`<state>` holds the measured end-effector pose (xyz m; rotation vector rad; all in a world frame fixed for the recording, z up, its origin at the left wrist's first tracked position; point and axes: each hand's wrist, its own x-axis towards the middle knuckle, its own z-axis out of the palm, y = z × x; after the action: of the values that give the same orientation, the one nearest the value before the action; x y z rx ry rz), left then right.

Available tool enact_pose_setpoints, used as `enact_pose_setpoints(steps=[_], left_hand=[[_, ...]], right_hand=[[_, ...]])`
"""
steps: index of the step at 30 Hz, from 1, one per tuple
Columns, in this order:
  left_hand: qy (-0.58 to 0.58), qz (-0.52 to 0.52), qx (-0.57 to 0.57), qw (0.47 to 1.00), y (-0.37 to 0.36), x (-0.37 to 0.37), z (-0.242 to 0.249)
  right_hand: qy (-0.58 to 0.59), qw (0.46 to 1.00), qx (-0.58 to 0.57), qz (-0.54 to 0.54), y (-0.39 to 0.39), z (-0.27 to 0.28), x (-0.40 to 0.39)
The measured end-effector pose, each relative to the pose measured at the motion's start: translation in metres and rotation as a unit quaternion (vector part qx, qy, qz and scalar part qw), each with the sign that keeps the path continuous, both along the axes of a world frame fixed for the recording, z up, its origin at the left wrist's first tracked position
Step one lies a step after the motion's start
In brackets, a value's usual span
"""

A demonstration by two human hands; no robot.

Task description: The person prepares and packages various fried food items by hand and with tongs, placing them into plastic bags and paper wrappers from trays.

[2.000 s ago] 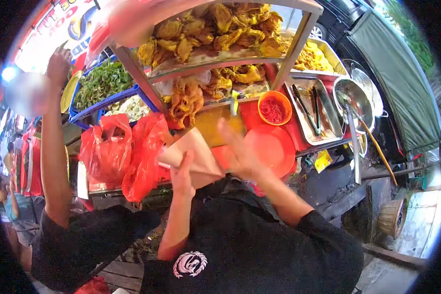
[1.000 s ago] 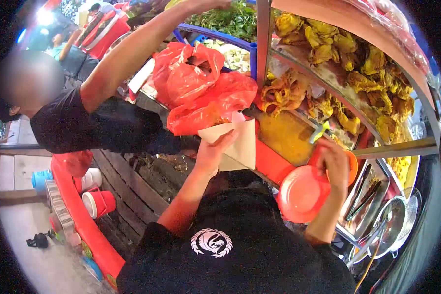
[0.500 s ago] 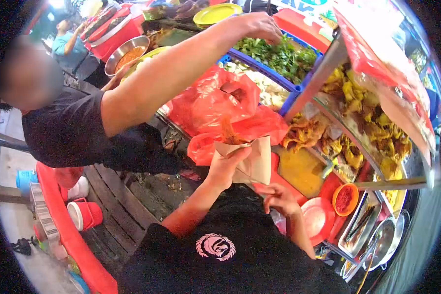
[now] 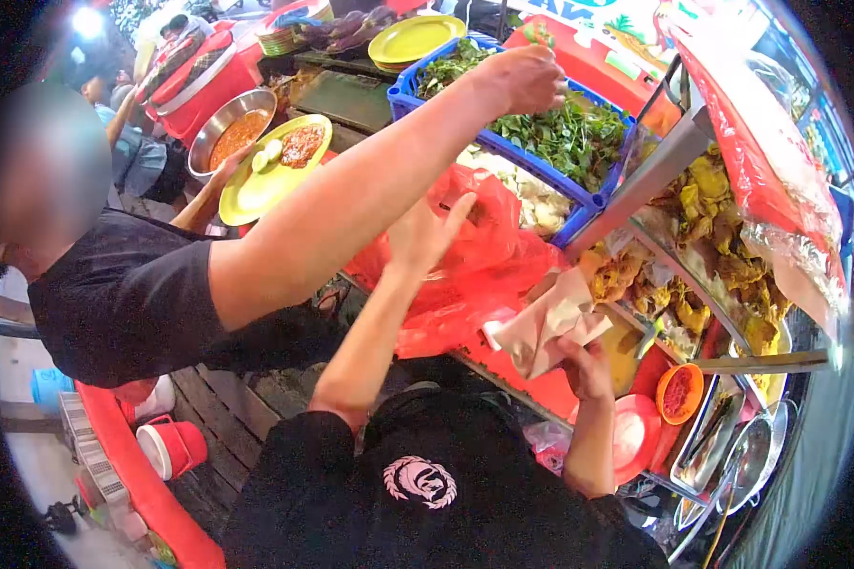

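My right hand [image 4: 588,368] grips a folded brown paper wrapper [image 4: 546,327], held up over the red counter. What the paper contains is hidden. My left hand [image 4: 421,235] is at the red plastic bags [image 4: 489,270], its thumb stretched out and apart; a co-worker's forearm [image 4: 351,204] crosses in front and hides part of its fingers. Nothing shows in that hand. The co-worker's far hand [image 4: 531,80] is above the green leaves [image 4: 574,137] in a blue basket, while the other holds a yellow plate [image 4: 247,197] with red sambal and pale green slices.
A metal bowl of red sauce [image 4: 232,133] stands at the back left. On the right is a glass case [image 4: 655,251] with yellow fried pieces. Near my right arm are a pink plate [image 4: 633,431], an orange bowl [image 4: 678,394] and a wok [image 4: 750,455].
My left hand has let go of the paper wrapper and moved up to the red bags. The wrapper is now in my right hand, further right. The co-worker's yellow plate has come into fuller view.
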<state>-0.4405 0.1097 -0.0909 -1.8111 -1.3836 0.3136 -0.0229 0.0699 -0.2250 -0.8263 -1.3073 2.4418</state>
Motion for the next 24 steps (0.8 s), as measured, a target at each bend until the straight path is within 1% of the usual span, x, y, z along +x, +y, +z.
enact_pose_setpoints(steps=[1,2,4,6,7,8,9,10,11,12,13,14,15,16,17,18,20,21,22,23,24], left_hand=[[0.03,-0.04,0.005,0.999,-0.024,0.013,0.023],[0.046,-0.065,0.0,0.997,-0.02,0.004,0.048],[0.01,-0.054,0.013,0.998,-0.021,-0.004,0.056],[-0.1,-0.016,0.063,0.993,-0.041,0.004,0.044],[-0.225,0.001,0.108,0.968,-0.069,0.023,0.03],[-0.403,0.004,0.183,0.896,-0.117,0.065,0.01],[-0.6,-0.004,0.289,0.746,-0.167,0.105,-0.015],[-0.743,0.003,0.375,0.555,-0.212,0.139,-0.045],[-0.805,0.044,0.431,0.406,-0.252,0.163,-0.078],[-0.825,0.09,0.47,0.3,-0.285,0.18,-0.11],[-0.807,0.111,0.495,0.302,-0.296,0.177,-0.139],[-0.826,0.081,0.485,0.277,-0.299,0.175,-0.14],[-0.842,0.052,0.474,0.251,-0.302,0.174,-0.14],[-0.856,0.025,0.463,0.23,-0.295,0.177,-0.12],[-0.852,0.033,0.468,0.232,-0.296,0.174,-0.128],[-0.85,0.032,0.47,0.235,-0.293,0.171,-0.122],[-0.841,0.021,0.448,0.301,-0.282,0.164,-0.102],[-0.823,-0.018,0.426,0.375,-0.277,0.157,-0.095],[-0.824,-0.018,0.424,0.375,-0.277,0.152,-0.091],[-0.82,0.03,0.384,0.423,-0.28,0.147,-0.087],[-0.824,0.052,0.361,0.433,-0.28,0.147,-0.077]], right_hand=[[0.029,0.999,-0.015,0.02,0.001,-0.002,0.001],[0.028,0.999,-0.017,0.019,0.002,-0.008,-0.003],[0.06,0.995,0.044,0.059,0.004,-0.022,-0.016],[0.07,0.993,0.064,0.062,0.002,-0.026,-0.025],[0.072,0.995,0.057,0.047,-0.009,-0.004,-0.039],[0.071,0.996,0.048,0.032,-0.017,0.008,-0.052],[0.077,0.99,0.105,0.049,-0.017,0.006,-0.062],[0.076,0.99,0.104,0.052,-0.019,0.01,-0.075],[0.098,0.985,0.132,0.055,-0.022,0.018,-0.089],[0.12,0.978,0.161,0.059,-0.024,0.024,-0.104],[0.122,0.977,0.161,0.063,-0.023,0.024,-0.119],[0.132,0.967,0.214,0.047,-0.023,0.02,-0.133],[0.139,0.96,0.24,0.041,-0.027,0.024,-0.146],[0.145,0.953,0.266,0.033,-0.032,0.033,-0.16],[0.135,0.977,0.164,0.032,-0.041,0.044,-0.173],[0.123,0.99,0.06,0.031,-0.05,0.054,-0.186],[0.116,0.991,0.052,0.038,-0.063,0.015,-0.219],[0.092,0.984,0.15,0.031,-0.074,0.014,-0.228],[0.053,0.977,0.175,0.112,-0.074,0.015,-0.233],[0.055,0.948,0.303,0.085,-0.069,0.017,-0.233],[0.056,0.902,0.425,0.055,-0.063,0.026,-0.23]])
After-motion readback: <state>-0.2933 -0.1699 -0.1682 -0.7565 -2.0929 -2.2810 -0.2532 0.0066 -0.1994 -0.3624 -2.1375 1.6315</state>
